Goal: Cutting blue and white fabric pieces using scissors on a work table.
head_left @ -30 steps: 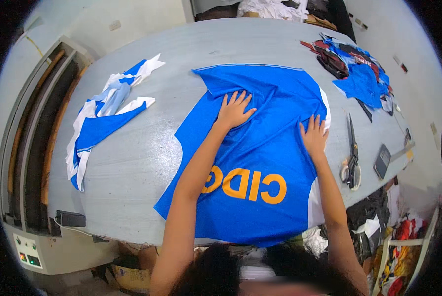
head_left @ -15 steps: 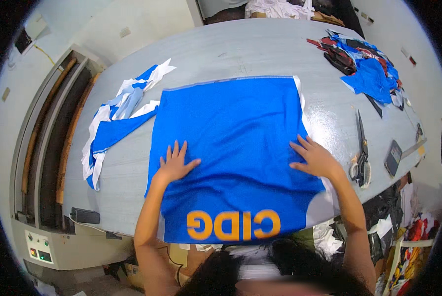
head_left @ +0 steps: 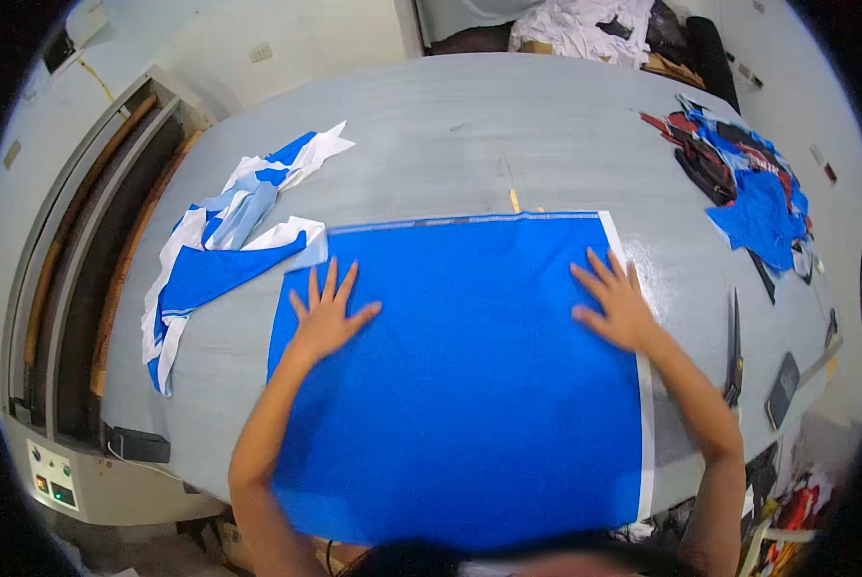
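Note:
A large blue fabric panel (head_left: 460, 385) with a white strip down its right side lies spread on the grey table (head_left: 431, 135), mostly smooth. Its far edge shows a pale seam line, and its near end drops out of sight below me. My left hand (head_left: 325, 315) rests flat near the far left corner, fingers spread. Close to the far right corner my right hand (head_left: 618, 306) presses flat too, its fingers apart. Neither hand grips anything. Blue and white fabric scraps (head_left: 229, 255) lie left of the panel, one touching its corner.
At the right are black-handled scissors (head_left: 734, 356), partly behind my forearm, and a dark phone (head_left: 783, 389). Mixed scraps (head_left: 758, 207) are heaped at the far right. A long-slotted machine (head_left: 75, 250) stands along the left edge, near a small black box (head_left: 138, 444).
The blue panel has slid toward me and its wrinkles have flattened. The orange lettering at its near end has gone from view. Both hands are now nearer its far edge.

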Motion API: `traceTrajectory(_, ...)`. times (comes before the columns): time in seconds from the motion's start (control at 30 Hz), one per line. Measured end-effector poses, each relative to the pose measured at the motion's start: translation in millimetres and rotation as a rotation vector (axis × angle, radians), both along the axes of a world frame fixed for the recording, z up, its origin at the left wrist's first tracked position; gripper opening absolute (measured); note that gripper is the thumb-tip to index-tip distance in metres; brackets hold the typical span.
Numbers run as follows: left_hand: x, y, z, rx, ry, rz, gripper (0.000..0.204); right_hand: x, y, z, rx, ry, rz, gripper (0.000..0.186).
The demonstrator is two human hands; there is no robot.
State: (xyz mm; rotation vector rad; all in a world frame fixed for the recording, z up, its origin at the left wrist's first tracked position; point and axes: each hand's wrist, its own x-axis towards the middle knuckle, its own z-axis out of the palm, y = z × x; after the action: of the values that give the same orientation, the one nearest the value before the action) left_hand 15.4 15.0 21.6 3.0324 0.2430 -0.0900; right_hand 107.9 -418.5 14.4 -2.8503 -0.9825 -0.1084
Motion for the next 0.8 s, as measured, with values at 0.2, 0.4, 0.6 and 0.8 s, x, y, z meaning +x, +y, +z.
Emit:
traceTrajectory(0.2,172.2,55.2,4.0,0.087,-0.412,0.268,0.069,177.7,50.9,17.8,0.600,-0.459,-0.250,0.048)
traceTrajectory(0.4,78.9,34.8,25.9,0.211,-0.448,-0.077,0.058,31.4,9.1,59.0,0.215,-0.355,0.128,0.051)
traceTrajectory(0.6,-50.4,0.0,-8.4,-0.026,-0.053,0.154,0.062,-97.8,-21.8,32.2,-0.009,0.211,0.039,0.060)
traceTrajectory(0.8,20.5,18.8,-14.8,0.006,-0.201,0.135,0.066,-12.5,9.8,1.7,0.036,-0.089,0.063,0.057)
